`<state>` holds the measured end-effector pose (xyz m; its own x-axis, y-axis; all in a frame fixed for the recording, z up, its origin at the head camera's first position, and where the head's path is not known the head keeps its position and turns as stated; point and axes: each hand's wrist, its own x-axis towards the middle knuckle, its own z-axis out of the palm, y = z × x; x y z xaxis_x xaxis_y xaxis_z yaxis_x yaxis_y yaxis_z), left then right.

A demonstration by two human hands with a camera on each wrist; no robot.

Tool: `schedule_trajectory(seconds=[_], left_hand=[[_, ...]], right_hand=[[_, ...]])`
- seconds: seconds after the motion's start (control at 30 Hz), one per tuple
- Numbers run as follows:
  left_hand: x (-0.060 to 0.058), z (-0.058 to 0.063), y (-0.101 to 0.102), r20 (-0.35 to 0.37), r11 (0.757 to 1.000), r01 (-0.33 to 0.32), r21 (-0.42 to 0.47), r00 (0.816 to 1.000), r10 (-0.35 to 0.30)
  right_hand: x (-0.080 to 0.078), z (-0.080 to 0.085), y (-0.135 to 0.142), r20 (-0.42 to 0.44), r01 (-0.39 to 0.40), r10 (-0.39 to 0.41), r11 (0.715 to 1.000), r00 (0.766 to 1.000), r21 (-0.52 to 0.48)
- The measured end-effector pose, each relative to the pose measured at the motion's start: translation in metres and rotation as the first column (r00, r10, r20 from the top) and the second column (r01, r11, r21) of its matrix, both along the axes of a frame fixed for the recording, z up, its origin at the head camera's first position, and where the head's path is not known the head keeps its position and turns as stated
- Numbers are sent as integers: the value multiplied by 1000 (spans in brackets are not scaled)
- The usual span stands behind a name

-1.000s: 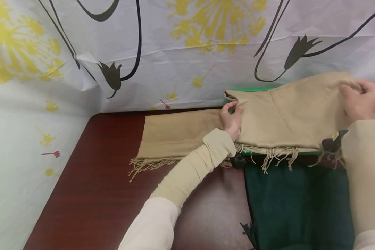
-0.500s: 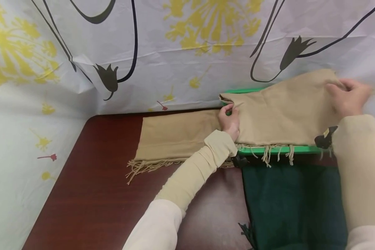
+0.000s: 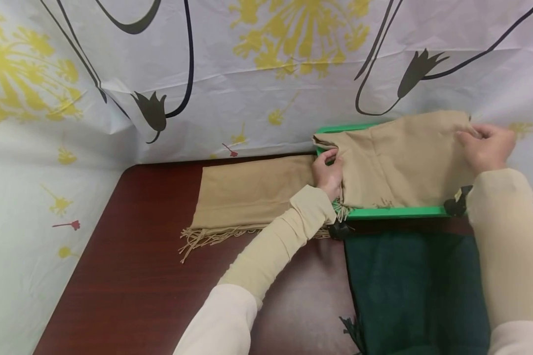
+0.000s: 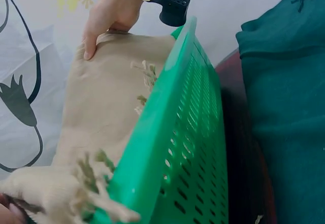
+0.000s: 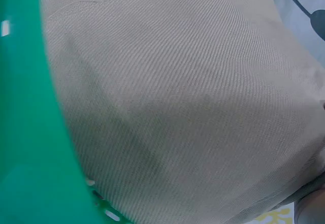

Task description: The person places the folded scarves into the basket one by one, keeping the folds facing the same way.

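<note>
A folded beige fringed scarf [image 3: 404, 158] lies over and partly inside a green perforated basket [image 4: 152, 137] at the back right. My left hand [image 3: 328, 172] pinches the scarf's left end at the basket's left side. At the opposite end, my right hand [image 3: 488, 145] grips the raised far right corner. In the left wrist view the fringe [image 4: 96, 178] hangs at the basket's near wall, part of it inside. The right wrist view is filled by the scarf's weave beside the green wall [image 5: 35, 107]. The basket's floor is hidden under the cloth.
Another folded beige scarf [image 3: 253, 192] lies on the dark red table [image 3: 151, 276], left of the basket. A dark green fringed cloth [image 3: 417, 291] lies in front of it. A patterned white sheet [image 3: 248, 88] hangs behind and at the left.
My right hand has moved left and slightly down with the scarf's corner. The scarf's front fringe has gone from outside the basket's front rim to behind it, baring the rim. My left hand keeps its pinch.
</note>
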<state>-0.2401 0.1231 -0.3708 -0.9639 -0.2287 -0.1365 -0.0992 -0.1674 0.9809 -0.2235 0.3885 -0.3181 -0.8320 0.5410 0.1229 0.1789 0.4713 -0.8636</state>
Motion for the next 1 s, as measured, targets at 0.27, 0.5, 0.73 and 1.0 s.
schedule_trajectory(seconds=[0.27,0.5,0.73,1.0], left_hand=[[-2,0,-2,35,992,72,-99,997,-68],[-1,1,-5,44,982,126,-138,992,-121],[-1,-1,-8,50,968,197,-157,980,-191],[-1,-3,-10,44,932,288,-221,957,-286]], right_hand=[[2,-8,4,111,-24,15,997,994,78],[1,-10,2,186,-67,44,991,982,120],[2,-15,3,142,-132,103,967,985,217],[6,-22,1,214,-160,106,953,971,256]])
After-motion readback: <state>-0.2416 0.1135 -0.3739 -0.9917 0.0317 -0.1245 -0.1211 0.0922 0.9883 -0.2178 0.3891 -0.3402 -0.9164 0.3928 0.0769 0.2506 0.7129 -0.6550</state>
